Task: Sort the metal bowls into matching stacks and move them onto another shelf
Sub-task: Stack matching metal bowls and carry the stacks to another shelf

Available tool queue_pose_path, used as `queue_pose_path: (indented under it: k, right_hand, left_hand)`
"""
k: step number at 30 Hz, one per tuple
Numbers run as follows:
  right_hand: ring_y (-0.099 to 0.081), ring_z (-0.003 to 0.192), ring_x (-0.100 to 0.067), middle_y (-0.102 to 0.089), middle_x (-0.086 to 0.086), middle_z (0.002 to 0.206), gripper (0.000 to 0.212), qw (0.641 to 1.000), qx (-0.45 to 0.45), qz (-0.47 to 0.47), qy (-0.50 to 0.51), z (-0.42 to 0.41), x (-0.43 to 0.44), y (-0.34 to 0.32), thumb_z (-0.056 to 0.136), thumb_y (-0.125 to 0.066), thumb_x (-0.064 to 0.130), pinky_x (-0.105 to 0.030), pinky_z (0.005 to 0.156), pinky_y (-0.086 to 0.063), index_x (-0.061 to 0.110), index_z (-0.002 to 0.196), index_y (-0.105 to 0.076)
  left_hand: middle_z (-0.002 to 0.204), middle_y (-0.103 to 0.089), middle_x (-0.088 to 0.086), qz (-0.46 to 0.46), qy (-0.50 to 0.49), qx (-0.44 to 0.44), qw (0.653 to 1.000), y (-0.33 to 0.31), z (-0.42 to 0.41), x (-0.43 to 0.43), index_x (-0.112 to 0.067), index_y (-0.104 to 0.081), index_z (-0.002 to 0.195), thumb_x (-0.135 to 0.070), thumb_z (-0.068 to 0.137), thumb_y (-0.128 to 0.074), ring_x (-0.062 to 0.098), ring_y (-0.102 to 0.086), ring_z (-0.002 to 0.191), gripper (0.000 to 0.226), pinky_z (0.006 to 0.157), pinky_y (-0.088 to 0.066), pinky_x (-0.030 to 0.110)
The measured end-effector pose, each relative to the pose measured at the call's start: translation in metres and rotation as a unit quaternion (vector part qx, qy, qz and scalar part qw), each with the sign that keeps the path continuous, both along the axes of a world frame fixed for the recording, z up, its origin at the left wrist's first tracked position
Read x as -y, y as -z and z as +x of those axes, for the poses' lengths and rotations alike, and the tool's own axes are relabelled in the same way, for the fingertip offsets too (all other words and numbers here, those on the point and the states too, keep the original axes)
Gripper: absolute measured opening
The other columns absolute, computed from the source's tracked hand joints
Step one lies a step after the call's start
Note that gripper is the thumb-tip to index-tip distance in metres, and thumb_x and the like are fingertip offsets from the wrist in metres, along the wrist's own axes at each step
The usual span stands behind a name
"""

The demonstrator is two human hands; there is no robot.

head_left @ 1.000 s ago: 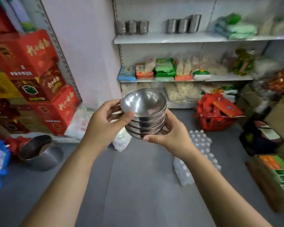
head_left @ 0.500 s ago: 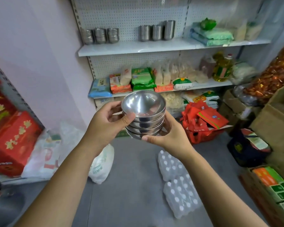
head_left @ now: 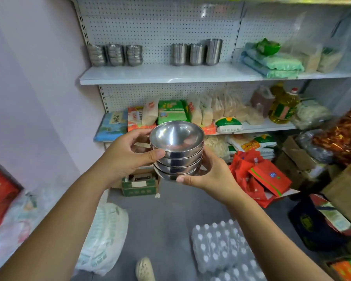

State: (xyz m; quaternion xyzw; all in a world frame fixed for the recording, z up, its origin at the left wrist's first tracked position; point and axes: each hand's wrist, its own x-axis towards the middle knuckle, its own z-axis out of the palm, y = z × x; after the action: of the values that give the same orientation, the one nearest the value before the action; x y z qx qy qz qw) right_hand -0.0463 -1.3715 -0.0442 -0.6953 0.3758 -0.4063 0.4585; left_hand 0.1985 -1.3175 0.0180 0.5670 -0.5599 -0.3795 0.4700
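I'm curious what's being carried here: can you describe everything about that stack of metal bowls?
The stack of metal bowls is at least four shallow round bowls nested upright, shiny like polished steel, the top one empty. It is held roughly level in the air before the shelves. The left hand grips its left side, thumb on the upper bowls; the right hand cups its bottom and right side, thumb at the lowest rim.

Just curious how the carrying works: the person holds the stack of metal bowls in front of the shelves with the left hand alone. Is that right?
Not quite. In the head view both hands hold the stack of metal bowls: the left hand grips its left side, the right hand supports its right side and bottom.
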Motion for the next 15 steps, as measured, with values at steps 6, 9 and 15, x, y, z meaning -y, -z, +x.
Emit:
queue_pose_path:
  k: [6,9,15]
  right_hand:
    - [-0.065,0.123,-0.015,-0.072,0.002,0.126,0.083,1.000,0.020,0.008,0.006,0.053,0.116,0.000,0.064,-0.099,0.011,-0.034,0.101,-0.055,0.025,0.136,-0.058]
    - [-0.066,0.122,-0.015,-0.073,0.003,0.125,0.084,0.999,0.024,-0.010,0.025,0.088,0.182,-0.012,0.061,-0.101,0.017,-0.041,0.105,-0.054,0.027,0.133,-0.059]
    - [-0.067,0.120,-0.019,-0.073,0.002,0.123,0.080,0.998,0.039,-0.023,0.032,0.151,0.295,-0.031,0.062,-0.100,0.017,-0.040,0.102,-0.056,0.025,0.131,-0.059]
  left_hand:
    - [0.114,-0.071,-0.011,-0.006,0.031,-0.014,0.999,-0.004,0.054,0.120,-0.034,-0.067,0.125,-0.047,0.060,-0.095,0.025,-0.070,0.106,0.072,0.086,-0.062,0.046]
    - [0.126,-0.068,-0.011,-0.013,0.049,0.005,0.999,-0.018,0.091,0.187,-0.032,-0.064,0.131,-0.050,0.059,-0.095,0.024,-0.070,0.109,0.081,0.090,-0.060,0.048]
    - [0.124,-0.070,-0.015,-0.019,0.041,0.065,0.997,-0.047,0.154,0.304,-0.034,-0.064,0.128,-0.046,0.057,-0.092,0.010,-0.068,0.112,0.077,0.104,-0.053,0.039]
